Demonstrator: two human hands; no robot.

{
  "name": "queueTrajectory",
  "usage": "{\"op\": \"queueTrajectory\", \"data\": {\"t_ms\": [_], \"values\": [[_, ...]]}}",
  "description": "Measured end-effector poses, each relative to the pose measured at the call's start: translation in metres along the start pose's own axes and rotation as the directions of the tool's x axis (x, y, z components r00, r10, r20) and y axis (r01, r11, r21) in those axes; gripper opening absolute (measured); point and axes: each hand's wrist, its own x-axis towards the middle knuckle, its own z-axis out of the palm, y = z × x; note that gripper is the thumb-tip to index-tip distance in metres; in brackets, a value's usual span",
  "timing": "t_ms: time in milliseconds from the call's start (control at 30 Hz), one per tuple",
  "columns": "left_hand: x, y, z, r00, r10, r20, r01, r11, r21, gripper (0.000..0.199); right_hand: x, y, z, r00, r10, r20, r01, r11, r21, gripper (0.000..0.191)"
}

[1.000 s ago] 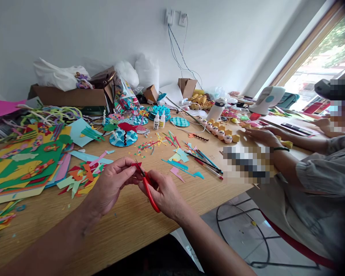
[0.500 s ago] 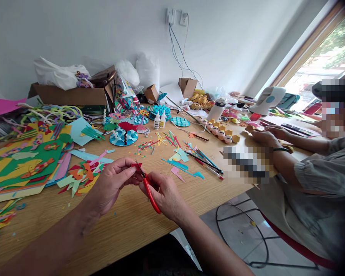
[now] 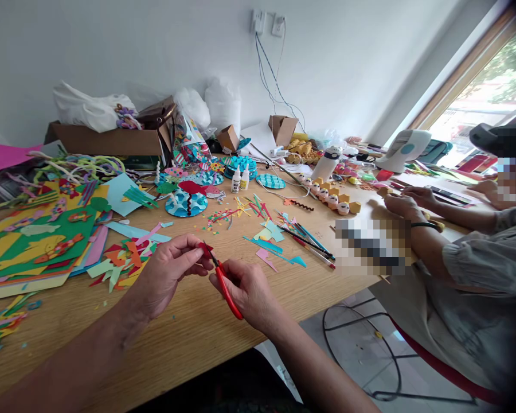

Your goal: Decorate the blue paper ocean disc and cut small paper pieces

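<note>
My left hand (image 3: 172,272) pinches a small piece of red paper (image 3: 206,248) between thumb and fingers, above the wooden table. Red-handled scissors (image 3: 227,291) are in my right hand (image 3: 249,292), their dark blades at the red paper. Left of my left hand lies a heap of coloured paper scraps (image 3: 124,258). Beyond my hands, a blue and white disc (image 3: 186,203) carries a red paper shape and a dark twisted stem. Tiny paper bits (image 3: 219,217) are scattered behind my hands.
Stacked coloured sheets with paper fish (image 3: 47,246) cover the left side. Two glue bottles (image 3: 236,180), brushes (image 3: 312,244), a white bottle (image 3: 325,163) and an egg-carton strip (image 3: 333,198) stand or lie farther back. A person (image 3: 477,241) works at the right, hands over the table.
The view has shifted slightly. My hands hold nearly the same pose, with the red paper turned a little at the blades.
</note>
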Motion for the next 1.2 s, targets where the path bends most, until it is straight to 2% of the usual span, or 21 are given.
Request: {"op": "queueTrajectory", "data": {"t_ms": [633,933,1200], "values": [[0.001,-0.003,-0.005,1.000,0.021,0.007,-0.021,1.000,0.011,0.008,-0.002,-0.001,-0.001,1.000,0.010,0.028,-0.010,1.000,0.013,0.040],[-0.004,-0.011,-0.003,1.000,0.001,0.003,-0.001,0.998,-0.061,0.011,-0.002,0.001,0.002,0.999,0.033,0.021,-0.034,0.997,0.075,0.040],[-0.001,-0.008,-0.001,1.000,0.009,0.010,-0.009,1.000,0.000,0.009,-0.004,0.000,0.002,0.998,0.020,0.056,-0.024,0.998,0.060,0.034]]}}
